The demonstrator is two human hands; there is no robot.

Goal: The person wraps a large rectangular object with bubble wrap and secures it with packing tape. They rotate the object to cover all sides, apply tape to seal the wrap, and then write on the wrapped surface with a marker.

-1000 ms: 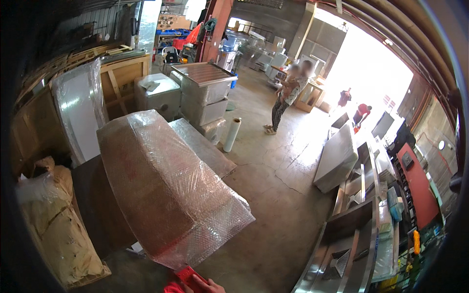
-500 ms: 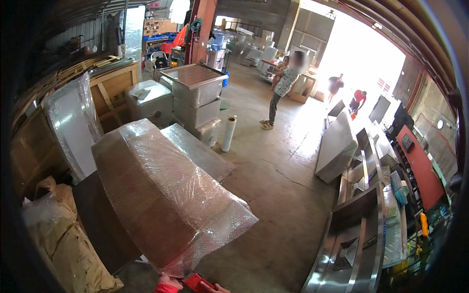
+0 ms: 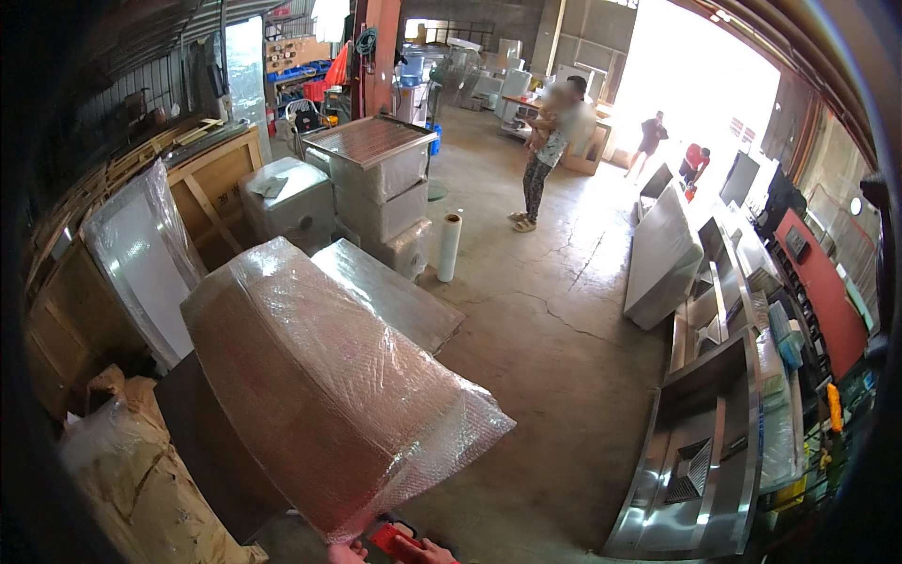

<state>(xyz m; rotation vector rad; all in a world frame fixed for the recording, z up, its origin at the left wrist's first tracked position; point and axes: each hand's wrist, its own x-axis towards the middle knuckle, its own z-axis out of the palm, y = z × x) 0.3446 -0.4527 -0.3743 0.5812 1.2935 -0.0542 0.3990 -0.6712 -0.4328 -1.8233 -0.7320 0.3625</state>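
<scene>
A big brown cardboard-covered bundle [image 3: 301,348], wrapped in clear bubble wrap [image 3: 470,428], fills the lower left and middle. At its near lower corner my left hand [image 3: 348,553] is closed on the bubble wrap's edge, partly cut off by the picture's lower border. Just to the right, my right hand [image 3: 430,552] grips a red handheld tool [image 3: 390,540] with a dark part at its far side. The tool's exact kind is too small to make out. It lies close beside the wrap's corner.
Wrapped boxes [image 3: 381,193] and a roll of clear film [image 3: 450,246] stand beyond the bundle. A brown-paper heap [image 3: 141,470] lies at left. Steel hoods [image 3: 691,451] line the right side. A person [image 3: 545,150] carrying a child stands on the floor [image 3: 554,376]; two people are by the doorway.
The view has shifted slightly, so the room sits a little differently. My hands stay at the bundle's near corner with the red tool. The person with the child has turned.
</scene>
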